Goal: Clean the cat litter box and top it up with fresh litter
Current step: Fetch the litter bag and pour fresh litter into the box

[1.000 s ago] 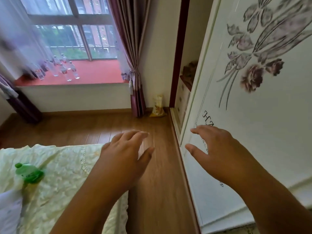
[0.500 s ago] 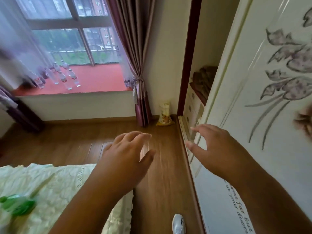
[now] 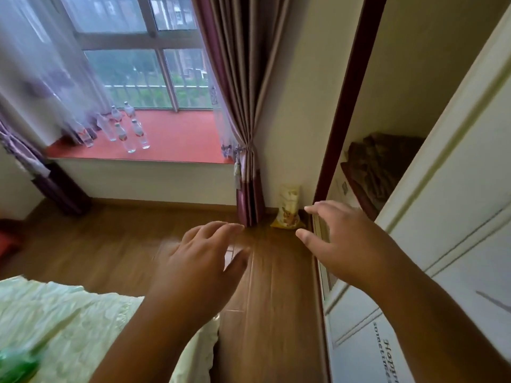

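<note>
A yellow bag [image 3: 288,207] with a cat picture stands on the wooden floor in the far corner, between the curtain and the wardrobe frame. My left hand [image 3: 201,258] is stretched out in front of me over the floor, fingers relaxed and holding nothing. My right hand [image 3: 340,239] reaches forward beside the wardrobe edge, fingers spread and empty, its fingertips close to the bag in the picture but nearer to me. No litter box is in view.
A bed with a pale green cover [image 3: 69,322] fills the lower left, with a green thing [image 3: 16,363] on it. A white sliding wardrobe door [image 3: 442,244] lines the right. Several bottles [image 3: 124,128] stand on the red window sill. Curtain [image 3: 243,106] hangs at the corner.
The view has moved forward along the floor toward the corner, so the yellow bag looks larger and closer. Both hands stay outstretched and empty.
</note>
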A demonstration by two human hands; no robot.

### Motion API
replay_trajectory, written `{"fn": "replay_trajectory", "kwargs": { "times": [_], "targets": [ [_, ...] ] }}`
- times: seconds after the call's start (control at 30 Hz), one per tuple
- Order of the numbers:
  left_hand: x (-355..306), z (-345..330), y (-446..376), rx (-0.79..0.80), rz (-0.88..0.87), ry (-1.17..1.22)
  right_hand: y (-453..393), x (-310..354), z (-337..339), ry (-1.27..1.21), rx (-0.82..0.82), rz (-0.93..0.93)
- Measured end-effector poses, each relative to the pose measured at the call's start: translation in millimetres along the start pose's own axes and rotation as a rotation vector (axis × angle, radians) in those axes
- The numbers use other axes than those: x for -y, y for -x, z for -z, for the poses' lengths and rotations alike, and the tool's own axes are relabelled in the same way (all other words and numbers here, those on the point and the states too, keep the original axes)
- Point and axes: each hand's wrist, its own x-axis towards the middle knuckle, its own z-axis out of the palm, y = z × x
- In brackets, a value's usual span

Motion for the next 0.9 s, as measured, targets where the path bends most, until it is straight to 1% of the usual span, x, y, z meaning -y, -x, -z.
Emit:
{"fn": "replay_trajectory", "kwargs": {
  "times": [0.23,0.37,0.6,0.73,0.9],
  "targets": [
    [20.2,-4.6,-115.8,0.037,-0.053,0.039,-94.8,-9.1,4.3,0.045,-0.05,-0.043],
    [36.7,5.1,-193.1,0.075,-0.114,0.085,-149.9,-6.3,11.3,0.07,-0.069,-0.109],
    [71.3,20.6,-324.7,0.119,-0.213,0.044,-246.0,3.5,12.8,0.05,-0.151,-0.236],
    [81.2,20.8,-382.1,0.139,-0.217,0.033,-293.0,-3.1,4.1,0.028,-0.122,-0.276],
    [84.9,9.3,-442.4,0.177,-0.185,0.002,-361.7,-27.6,0.5,0.006,-0.095,-0.274]
  ]
}}
